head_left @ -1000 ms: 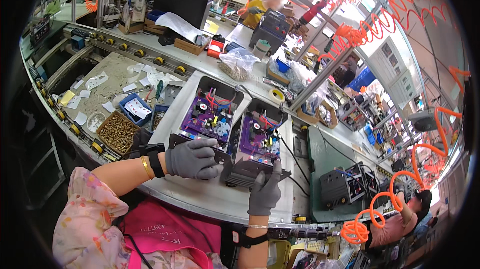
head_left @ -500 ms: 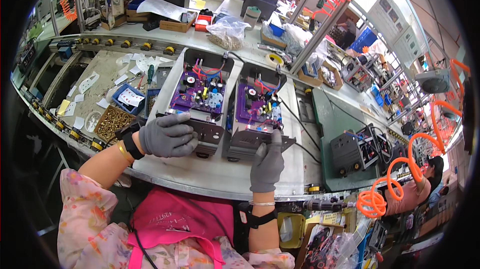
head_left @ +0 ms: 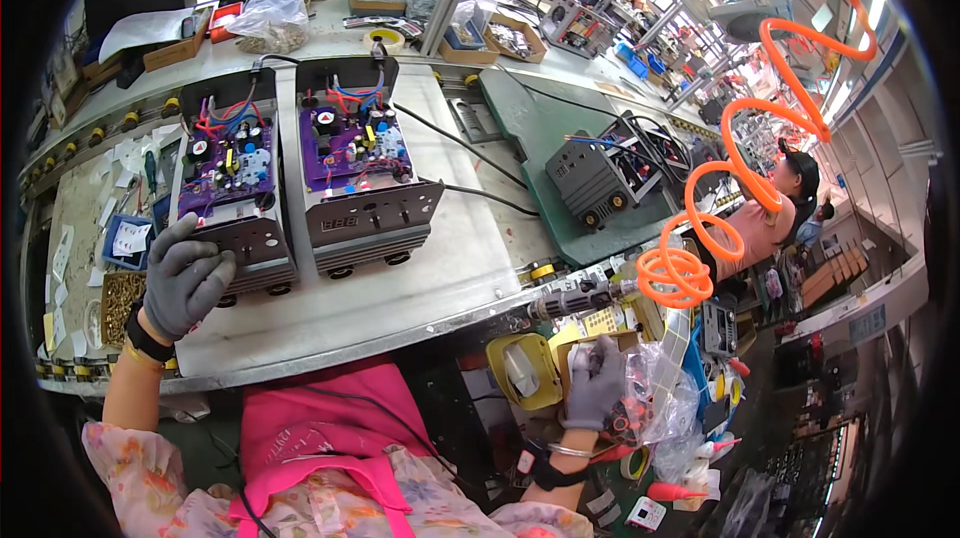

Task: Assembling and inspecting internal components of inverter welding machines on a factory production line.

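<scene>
Two open metal boxes sit side by side on the bench, each with one purple circuit board inside. The left hand point(head_left: 182, 278), gloved grey, lies spread and flat on the front panel of the left box point(head_left: 232, 200), not clasping it. The right box point(head_left: 362, 178) stands untouched at its three o'clock. The right hand point(head_left: 594, 385), also gloved, reaches below the bench edge into a clear plastic bag point(head_left: 655, 393); whether it grips anything cannot be told.
</scene>
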`<state>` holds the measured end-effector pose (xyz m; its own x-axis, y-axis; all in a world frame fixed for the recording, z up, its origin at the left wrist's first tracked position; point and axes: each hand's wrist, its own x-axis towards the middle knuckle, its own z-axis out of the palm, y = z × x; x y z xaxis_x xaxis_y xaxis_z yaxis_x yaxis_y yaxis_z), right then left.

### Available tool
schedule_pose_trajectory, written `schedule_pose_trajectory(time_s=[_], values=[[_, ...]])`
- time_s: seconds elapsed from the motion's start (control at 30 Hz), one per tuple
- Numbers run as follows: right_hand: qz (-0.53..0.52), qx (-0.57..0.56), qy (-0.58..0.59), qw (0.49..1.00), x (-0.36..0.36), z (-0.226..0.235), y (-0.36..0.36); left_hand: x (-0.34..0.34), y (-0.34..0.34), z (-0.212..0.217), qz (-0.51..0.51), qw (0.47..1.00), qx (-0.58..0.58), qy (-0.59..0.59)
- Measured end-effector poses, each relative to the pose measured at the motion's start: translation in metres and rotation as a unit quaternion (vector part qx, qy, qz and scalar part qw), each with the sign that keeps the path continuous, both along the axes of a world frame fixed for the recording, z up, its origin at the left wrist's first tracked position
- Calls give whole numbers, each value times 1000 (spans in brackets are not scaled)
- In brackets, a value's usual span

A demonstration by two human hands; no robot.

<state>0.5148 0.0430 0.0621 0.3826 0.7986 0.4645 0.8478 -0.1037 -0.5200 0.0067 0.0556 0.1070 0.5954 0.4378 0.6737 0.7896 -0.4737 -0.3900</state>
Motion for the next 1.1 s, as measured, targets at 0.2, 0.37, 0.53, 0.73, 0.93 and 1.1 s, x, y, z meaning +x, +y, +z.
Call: schedule_pose_trajectory(time_s=[0.2,0.37,0.53,0.73,0.93,1.1], values=[[3,-151,-223,963,18,-8,-22,0,-3,-2,1,999,-25,-19],[3,-169,-211,963,22,-14,-15,4,-4,-1,24,999,-22,-25],[52,-90,-83,991,46,-22,-5,6,-6,-1,32,999,-26,-34],[-9,-175,-218,960,77,-17,-1,8,-7,0,43,998,-26,-37],[99,-237,-189,948,50,-6,1,11,-8,0,44,997,-32,-55],[22,-348,-283,893,52,4,10,10,-9,0,39,997,-41,-46]])
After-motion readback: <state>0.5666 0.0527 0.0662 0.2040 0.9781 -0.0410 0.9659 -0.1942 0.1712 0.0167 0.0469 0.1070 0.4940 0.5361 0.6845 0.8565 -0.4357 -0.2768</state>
